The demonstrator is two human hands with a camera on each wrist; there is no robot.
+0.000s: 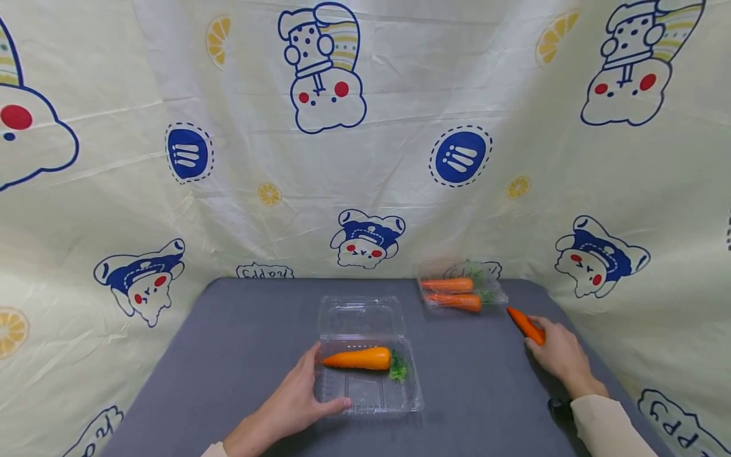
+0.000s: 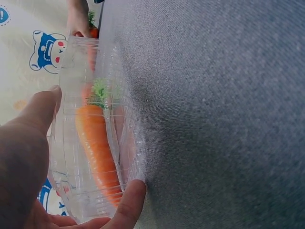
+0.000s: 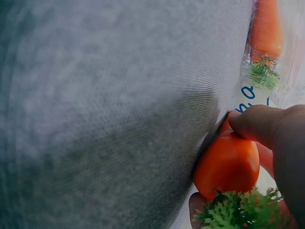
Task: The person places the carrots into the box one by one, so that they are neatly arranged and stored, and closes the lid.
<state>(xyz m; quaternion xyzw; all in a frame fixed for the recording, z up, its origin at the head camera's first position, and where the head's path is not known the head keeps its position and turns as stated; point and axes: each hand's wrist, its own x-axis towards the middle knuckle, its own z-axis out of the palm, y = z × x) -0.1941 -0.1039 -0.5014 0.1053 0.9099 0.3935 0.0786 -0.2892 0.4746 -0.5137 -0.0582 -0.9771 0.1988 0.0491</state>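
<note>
A clear plastic clamshell box (image 1: pixel 394 398) stands with its lid raised at the middle of the table. Inside it lies one orange carrot (image 1: pixel 361 359) with a green leafy top (image 1: pixel 398 367). My left hand (image 1: pixel 294 395) holds the box by its left end, thumb along the near side and fingers at the far corner. At the right, my right hand (image 1: pixel 558 353) grips a darker orange carrot (image 1: pixel 522 322), its tip pointing away to the left. The right wrist view shows this carrot's (image 3: pixel 228 164) thick end and green leaves (image 3: pixel 243 210) close to the table surface.
Another clear box (image 1: pixel 498 293) with two carrots (image 1: pixel 454 301) sits at the back right of the grey table (image 1: pixel 257 330). A patterned curtain (image 1: pixel 400 165) hangs behind and around the table. A small black object (image 1: pixel 559 408) shows by the right wrist.
</note>
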